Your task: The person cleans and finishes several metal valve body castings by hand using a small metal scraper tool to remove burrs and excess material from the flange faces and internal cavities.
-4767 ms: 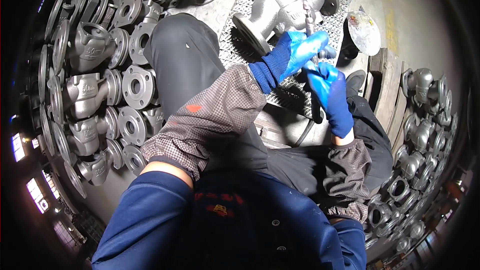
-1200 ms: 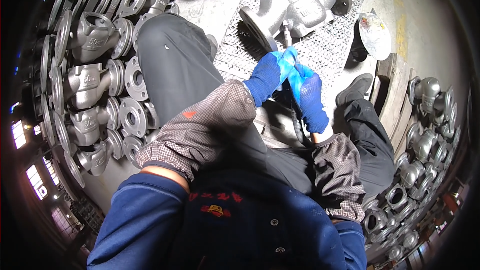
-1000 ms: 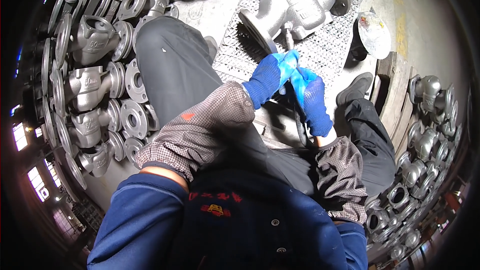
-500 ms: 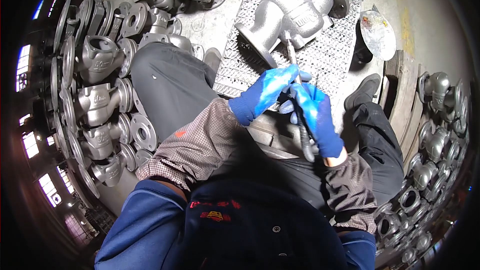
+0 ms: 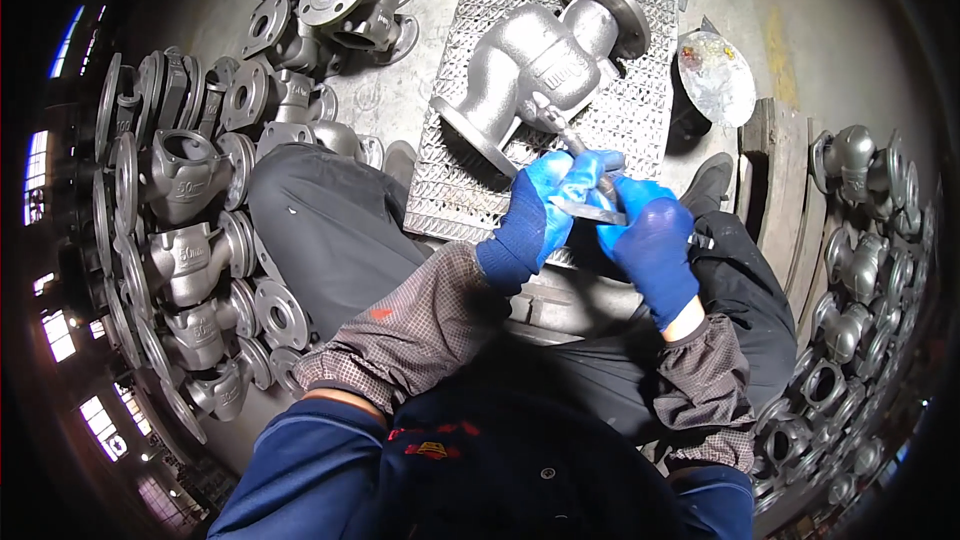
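A silver-grey cast valve body [image 5: 545,65] with two round flanges lies tilted on a textured metal plate. My left hand [image 5: 545,210], in a blue glove, is closed round a slim grey rod-like tool [image 5: 573,140], whose far end reaches the small boss on the valve body's near side. My right hand [image 5: 650,240], also gloved in blue, is closed on a flat, pointed metal blade [image 5: 588,210] that points left toward my left hand. A short end sticks out on the right hand's other side. Where the two hands meet, the fingers partly hide both tools.
The textured metal plate [image 5: 640,120] lies between my knees. At its right stands a dark can with a paint-stained round lid [image 5: 716,78]. Similar valve bodies [image 5: 185,180] are stacked at left, with more [image 5: 850,260] at right beside wooden boards [image 5: 785,200].
The blade has swung into view across my hands, its point to the left. My right hand has turned. The valve body and surroundings appear lower and further left in the picture.
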Demonstrator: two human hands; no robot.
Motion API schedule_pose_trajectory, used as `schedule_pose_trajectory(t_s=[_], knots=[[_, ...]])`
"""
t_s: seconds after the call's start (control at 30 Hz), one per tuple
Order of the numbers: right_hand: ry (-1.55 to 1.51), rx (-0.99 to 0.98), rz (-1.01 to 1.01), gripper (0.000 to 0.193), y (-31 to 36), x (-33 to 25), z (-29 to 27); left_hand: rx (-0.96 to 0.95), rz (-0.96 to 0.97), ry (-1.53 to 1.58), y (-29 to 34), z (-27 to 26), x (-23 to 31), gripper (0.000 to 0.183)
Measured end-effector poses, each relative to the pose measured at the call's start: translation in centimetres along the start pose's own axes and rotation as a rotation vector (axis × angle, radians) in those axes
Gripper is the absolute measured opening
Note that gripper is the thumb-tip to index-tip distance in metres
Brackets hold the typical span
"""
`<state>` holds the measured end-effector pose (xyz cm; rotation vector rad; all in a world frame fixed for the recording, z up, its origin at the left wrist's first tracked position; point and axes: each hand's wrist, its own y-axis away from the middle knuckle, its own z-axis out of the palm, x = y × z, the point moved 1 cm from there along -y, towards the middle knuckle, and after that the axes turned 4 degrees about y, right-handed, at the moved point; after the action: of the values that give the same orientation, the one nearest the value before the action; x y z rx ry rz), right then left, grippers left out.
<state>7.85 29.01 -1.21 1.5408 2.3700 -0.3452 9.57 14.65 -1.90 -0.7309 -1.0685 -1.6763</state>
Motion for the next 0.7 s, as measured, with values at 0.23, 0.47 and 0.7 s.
schedule_pose_trajectory(t_s=[0.23, 0.47, 0.7], knots=[[-0.005, 0.116, 0.504, 0.039, -7.7, 10.2, 1.3, 0.057, 0.178, -0.281, 2.4, -1.9, 6.4, 0.024], [-0.026, 0.305, 0.32, 0.04, -14.4, 12.7, 2.0, 0.382, 0.498, -0.561, -0.5, -11.6, 12.2, 0.038], [-1.686, -0.249, 0.682, 0.024, -4.4, -1.8, 5.9, 0.499, 0.126, 0.069, -5.9, -19.0, 0.6, 0.061]])
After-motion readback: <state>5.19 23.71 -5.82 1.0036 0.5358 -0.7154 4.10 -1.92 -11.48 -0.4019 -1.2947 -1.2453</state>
